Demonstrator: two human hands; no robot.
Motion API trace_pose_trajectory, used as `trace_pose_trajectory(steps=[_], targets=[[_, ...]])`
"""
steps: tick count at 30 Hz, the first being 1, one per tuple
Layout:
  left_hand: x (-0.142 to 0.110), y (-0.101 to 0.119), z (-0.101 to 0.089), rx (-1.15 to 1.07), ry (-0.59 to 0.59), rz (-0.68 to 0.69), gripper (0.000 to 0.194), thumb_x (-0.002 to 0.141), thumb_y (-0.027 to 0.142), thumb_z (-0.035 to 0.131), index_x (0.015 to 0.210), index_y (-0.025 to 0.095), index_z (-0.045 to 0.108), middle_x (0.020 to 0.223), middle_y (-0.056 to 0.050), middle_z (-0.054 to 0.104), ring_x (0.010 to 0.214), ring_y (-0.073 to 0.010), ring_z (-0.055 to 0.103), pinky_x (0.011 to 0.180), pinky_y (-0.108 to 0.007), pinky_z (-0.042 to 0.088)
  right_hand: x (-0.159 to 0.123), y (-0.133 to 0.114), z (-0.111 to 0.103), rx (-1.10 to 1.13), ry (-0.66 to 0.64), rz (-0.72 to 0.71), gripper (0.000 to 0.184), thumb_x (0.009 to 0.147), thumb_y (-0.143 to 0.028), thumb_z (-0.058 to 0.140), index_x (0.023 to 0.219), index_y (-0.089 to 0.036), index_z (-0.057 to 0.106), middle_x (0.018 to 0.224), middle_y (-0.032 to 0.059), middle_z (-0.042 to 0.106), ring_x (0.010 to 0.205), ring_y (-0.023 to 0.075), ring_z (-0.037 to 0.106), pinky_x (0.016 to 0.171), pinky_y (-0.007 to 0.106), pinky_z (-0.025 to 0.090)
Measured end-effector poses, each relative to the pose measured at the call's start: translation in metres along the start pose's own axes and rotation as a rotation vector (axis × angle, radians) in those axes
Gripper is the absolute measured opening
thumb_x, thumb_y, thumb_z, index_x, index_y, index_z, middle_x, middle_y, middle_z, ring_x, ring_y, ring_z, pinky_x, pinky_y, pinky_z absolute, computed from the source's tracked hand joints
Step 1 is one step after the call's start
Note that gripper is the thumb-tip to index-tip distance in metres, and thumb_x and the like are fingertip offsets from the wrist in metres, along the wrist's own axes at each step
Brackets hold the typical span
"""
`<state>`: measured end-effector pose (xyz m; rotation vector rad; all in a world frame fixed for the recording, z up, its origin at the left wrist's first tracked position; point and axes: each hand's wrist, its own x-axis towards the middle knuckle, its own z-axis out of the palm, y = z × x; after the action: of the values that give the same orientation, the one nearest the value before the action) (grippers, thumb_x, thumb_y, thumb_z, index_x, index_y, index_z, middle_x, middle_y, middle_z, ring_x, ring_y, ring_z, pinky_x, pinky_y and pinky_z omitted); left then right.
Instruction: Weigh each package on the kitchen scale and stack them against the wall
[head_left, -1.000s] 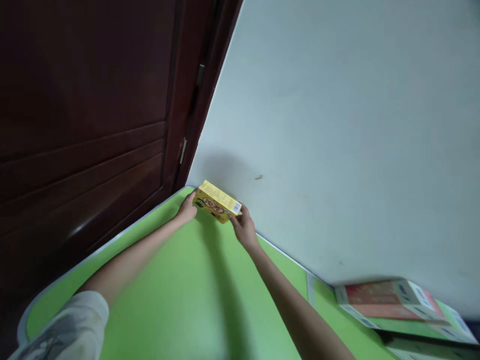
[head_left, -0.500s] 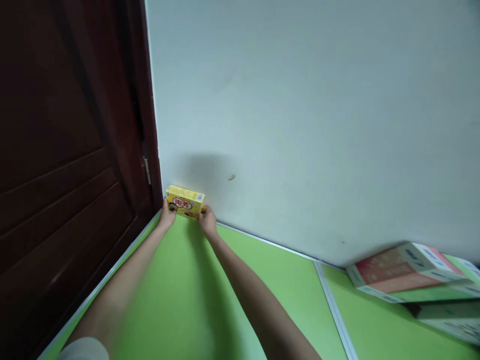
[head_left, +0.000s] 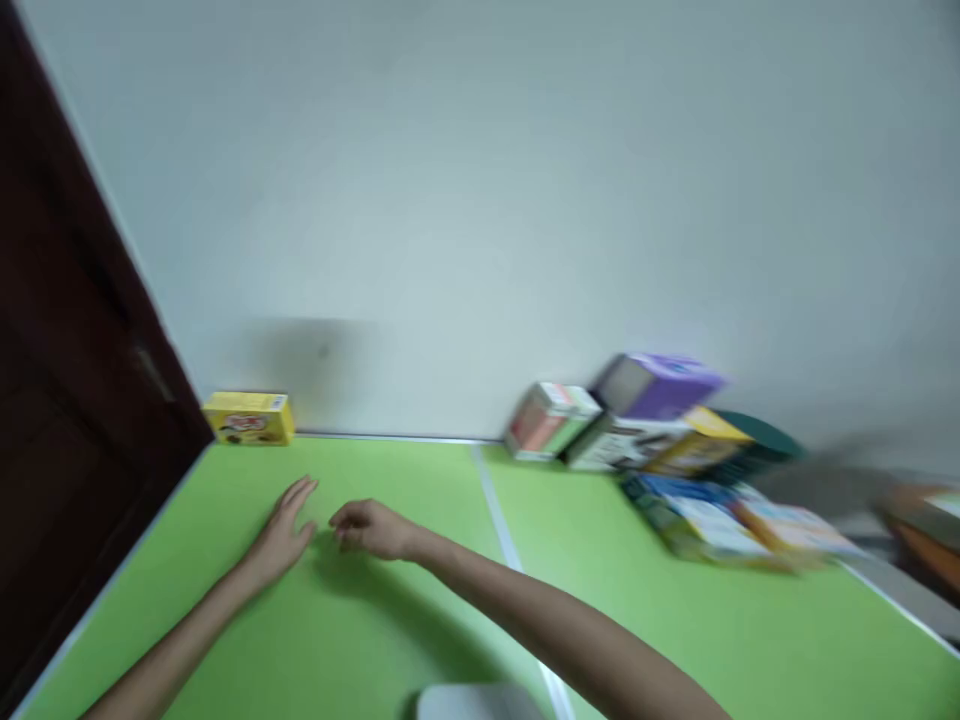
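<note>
A yellow snack box (head_left: 252,425) with red lettering stands on the green tabletop (head_left: 225,560), against the wall in the corner by the door. My left hand (head_left: 283,530) is above the table, apart from the box, with its fingers stretched out and nothing in it. To its right, my right hand (head_left: 369,528) is also off the box; its fingers are loosely curled with gaps between them, and no object shows in it.
A purple box (head_left: 660,385), a pink-and-green carton (head_left: 551,420) and a yellow box (head_left: 699,440) are piled along the wall to the right. Blurred flat packages (head_left: 720,520) lie before them. A pale rounded object (head_left: 476,702) sits at the near edge. A dark door (head_left: 67,330) borders the left.
Both hands have let go of the yellow box and drawn back toward me. The box stands by the wall. My view has swung right, bringing in more of the pile.
</note>
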<state>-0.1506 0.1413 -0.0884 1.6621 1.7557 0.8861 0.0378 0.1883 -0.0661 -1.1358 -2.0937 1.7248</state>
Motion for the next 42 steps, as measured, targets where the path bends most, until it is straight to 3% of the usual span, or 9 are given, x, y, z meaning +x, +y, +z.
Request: trace_pose_trajectory(steps=[7, 12, 17, 21, 24, 26, 30, 34, 42], targets=[[-0.057, 0.093, 0.052, 0.108, -0.661, 0.1, 0.054, 0.081, 0.044, 0.051, 0.133, 0.029, 0.046, 0.145, -0.004, 0.038, 0.133, -0.0278, 0.035, 0.11, -0.05, 0.025, -0.166, 0.006, -0.034, -0.339, -0.192, -0.095, 0.046, 0.086, -0.028, 0.055, 0.129, -0.011, 0.05, 0.128, 0.0148, 0.056, 0.116, 0.0279, 0.055, 0.099, 0.041, 0.043], [-0.064, 0.162, 0.104, 0.183, -0.803, 0.199, 0.06, 0.082, 0.045, 0.05, 0.138, 0.024, 0.04, 0.145, -0.005, 0.038, 0.134, -0.0269, 0.034, 0.111, -0.045, 0.024, -0.233, 0.024, -0.058, -0.559, -0.037, -0.251, 0.059, 0.081, -0.025, 0.061, 0.131, 0.001, 0.044, 0.132, 0.0234, 0.051, 0.123, 0.0308, 0.047, 0.102, 0.036, 0.038], [-0.053, 0.216, 0.151, 0.282, -0.899, 0.222, 0.062, 0.081, 0.047, 0.051, 0.139, 0.03, 0.035, 0.147, -0.002, 0.034, 0.135, -0.0264, 0.032, 0.111, -0.047, 0.023, -0.271, 0.068, -0.083, -0.477, 0.198, -0.278, 0.058, 0.077, -0.027, 0.064, 0.129, -0.008, 0.049, 0.127, 0.0176, 0.057, 0.117, 0.0278, 0.054, 0.098, 0.033, 0.042], [-0.037, 0.249, 0.201, 0.224, -0.87, 0.291, 0.062, 0.082, 0.041, 0.052, 0.14, 0.031, 0.033, 0.148, -0.005, 0.032, 0.134, -0.0283, 0.033, 0.11, -0.052, 0.024, -0.301, 0.126, -0.123, -0.179, 0.653, -0.24, 0.036, 0.077, -0.022, 0.059, 0.112, -0.018, 0.063, 0.113, 0.0082, 0.066, 0.103, 0.0219, 0.061, 0.092, 0.032, 0.045], [-0.02, 0.274, 0.257, 0.131, -0.785, 0.412, 0.057, 0.081, 0.031, 0.051, 0.137, 0.024, 0.039, 0.143, -0.01, 0.041, 0.131, -0.0261, 0.039, 0.109, -0.047, 0.029, -0.321, 0.181, -0.161, 0.073, 1.216, -0.106, 0.025, 0.075, -0.019, 0.051, 0.096, -0.019, 0.065, 0.093, 0.0059, 0.068, 0.085, 0.0202, 0.063, 0.082, 0.034, 0.049], [-0.01, 0.294, 0.3, 0.108, -0.708, 0.495, 0.054, 0.08, 0.024, 0.05, 0.133, 0.019, 0.044, 0.138, -0.012, 0.047, 0.127, -0.0246, 0.044, 0.108, -0.044, 0.032, -0.331, 0.216, -0.181, 0.144, 1.371, -0.056, 0.028, 0.077, -0.02, 0.045, 0.099, -0.017, 0.061, 0.095, 0.0084, 0.065, 0.085, 0.0207, 0.061, 0.08, 0.036, 0.049], [0.004, 0.332, 0.378, 0.239, -0.595, 0.674, 0.057, 0.079, 0.016, 0.048, 0.135, 0.009, 0.039, 0.142, -0.016, 0.04, 0.134, -0.0261, 0.032, 0.112, -0.041, 0.026, -0.336, 0.261, -0.191, 0.151, 1.445, -0.042, 0.04, 0.076, -0.019, 0.039, 0.114, -0.013, 0.051, 0.114, 0.0145, 0.055, 0.092, 0.0212, 0.058, 0.08, 0.038, 0.049], [0.013, 0.346, 0.432, 0.366, -0.47, 0.793, 0.06, 0.08, 0.011, 0.043, 0.139, 0.003, 0.03, 0.15, -0.019, 0.025, 0.141, -0.0282, 0.012, 0.113, -0.046, 0.018, -0.332, 0.271, -0.182, 0.067, 1.465, -0.145, 0.045, 0.073, -0.013, 0.042, 0.118, -0.018, 0.049, 0.117, 0.012, 0.05, 0.096, 0.0201, 0.056, 0.081, 0.036, 0.048], [0.01, 0.33, 0.452, 0.349, -0.402, 0.952, 0.05, 0.085, 0.006, 0.029, 0.135, 0.007, 0.038, 0.138, -0.018, 0.044, 0.136, -0.0271, 0.028, 0.113, -0.047, 0.016, -0.335, 0.281, -0.189, 0.46, 1.699, -0.097, 0.02, 0.069, -0.022, 0.046, 0.09, -0.021, 0.045, 0.077, -0.0009, 0.047, 0.065, 0.0138, 0.051, 0.057, 0.026, 0.044]])
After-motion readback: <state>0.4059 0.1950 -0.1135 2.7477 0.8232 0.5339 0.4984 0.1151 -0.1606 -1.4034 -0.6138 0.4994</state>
